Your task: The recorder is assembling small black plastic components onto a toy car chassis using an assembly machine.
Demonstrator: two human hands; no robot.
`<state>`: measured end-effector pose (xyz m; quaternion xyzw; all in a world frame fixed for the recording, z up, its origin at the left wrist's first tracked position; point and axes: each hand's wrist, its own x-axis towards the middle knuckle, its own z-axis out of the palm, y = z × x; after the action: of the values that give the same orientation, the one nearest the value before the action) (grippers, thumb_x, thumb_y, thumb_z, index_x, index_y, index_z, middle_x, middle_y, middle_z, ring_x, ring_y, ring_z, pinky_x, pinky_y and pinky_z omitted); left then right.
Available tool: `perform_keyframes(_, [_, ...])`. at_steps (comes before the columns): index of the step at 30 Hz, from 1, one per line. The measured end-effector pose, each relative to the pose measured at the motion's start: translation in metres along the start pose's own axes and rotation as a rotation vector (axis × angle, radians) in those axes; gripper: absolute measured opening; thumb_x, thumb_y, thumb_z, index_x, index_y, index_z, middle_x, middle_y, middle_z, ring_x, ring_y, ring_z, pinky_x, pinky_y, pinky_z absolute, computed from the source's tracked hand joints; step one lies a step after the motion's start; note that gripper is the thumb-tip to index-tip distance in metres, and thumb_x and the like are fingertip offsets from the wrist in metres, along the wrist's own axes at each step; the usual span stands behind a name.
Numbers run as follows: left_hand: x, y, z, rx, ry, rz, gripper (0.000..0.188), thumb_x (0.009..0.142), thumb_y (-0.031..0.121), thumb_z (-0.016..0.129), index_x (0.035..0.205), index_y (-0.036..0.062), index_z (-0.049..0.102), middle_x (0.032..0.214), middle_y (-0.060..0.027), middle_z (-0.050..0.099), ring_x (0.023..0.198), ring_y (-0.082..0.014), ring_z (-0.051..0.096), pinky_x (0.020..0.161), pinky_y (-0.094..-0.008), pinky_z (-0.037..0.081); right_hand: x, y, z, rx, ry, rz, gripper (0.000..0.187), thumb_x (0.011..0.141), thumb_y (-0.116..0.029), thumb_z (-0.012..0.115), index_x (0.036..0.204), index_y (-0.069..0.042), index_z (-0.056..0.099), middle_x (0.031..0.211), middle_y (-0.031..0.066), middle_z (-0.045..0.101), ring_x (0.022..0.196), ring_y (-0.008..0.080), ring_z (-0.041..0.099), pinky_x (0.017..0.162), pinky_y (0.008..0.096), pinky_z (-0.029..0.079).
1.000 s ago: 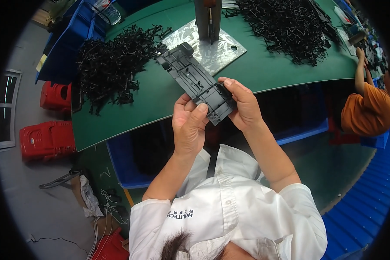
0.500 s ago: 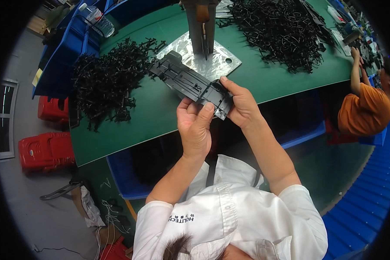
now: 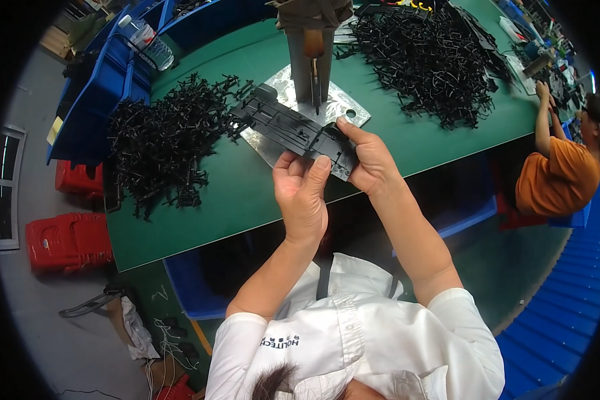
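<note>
A long black molded plastic part (image 3: 287,128) is held in both my hands, tilted with its far end up to the left. My left hand (image 3: 301,190) grips its near lower edge, thumb on top. Around the near right end my right hand (image 3: 370,160) is closed, its thumb lying along the edge. Behind the part, a press-like tool (image 3: 315,70) with a thin pointed tip stands over a shiny metal plate (image 3: 337,110). The part overlaps the plate in view; whether it touches the plate I cannot tell.
On the green table (image 3: 260,220), a heap of small black plastic pieces (image 3: 163,143) lies left, a larger heap (image 3: 427,60) right. Blue bins (image 3: 93,100) with a water bottle (image 3: 147,43) stand far left. Red stools (image 3: 70,241) are beyond the table's left edge. A person in orange (image 3: 559,175) works at right.
The whole view has shifted a little, with the table sitting slightly lower. Both hands keep the same grip on the black part, which has barely turned.
</note>
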<state>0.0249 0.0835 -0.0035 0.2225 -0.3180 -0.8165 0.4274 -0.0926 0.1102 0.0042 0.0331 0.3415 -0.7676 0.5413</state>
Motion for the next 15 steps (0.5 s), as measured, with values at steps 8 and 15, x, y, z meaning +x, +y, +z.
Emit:
perform_keyframes(8, [0.009,-0.002,0.0,-0.007,-0.004,0.01,0.057,0.081,0.004,0.066,0.125,-0.0001,0.03,0.115,-0.011,0.051,0.103,-0.0159,0.052,0.089,-0.0299,0.043,0.005,-0.003,0.006,-0.025,0.016,0.003,0.029,0.096,-0.02,0.042,0.11,0.005,0.049,0.103,0.0145,0.059,0.092,0.0218,0.061,0.082,0.0342,0.053])
perform_keyframes(15, [0.016,-0.006,0.001,-0.004,0.007,0.021,0.055,0.081,0.005,0.066,0.123,0.0009,0.031,0.114,-0.0097,0.052,0.1,-0.015,0.052,0.088,-0.0293,0.042,0.014,-0.008,0.007,-0.023,0.029,-0.019,0.025,0.095,-0.018,0.045,0.102,0.006,0.05,0.094,0.0148,0.059,0.084,0.0224,0.063,0.076,0.0344,0.056])
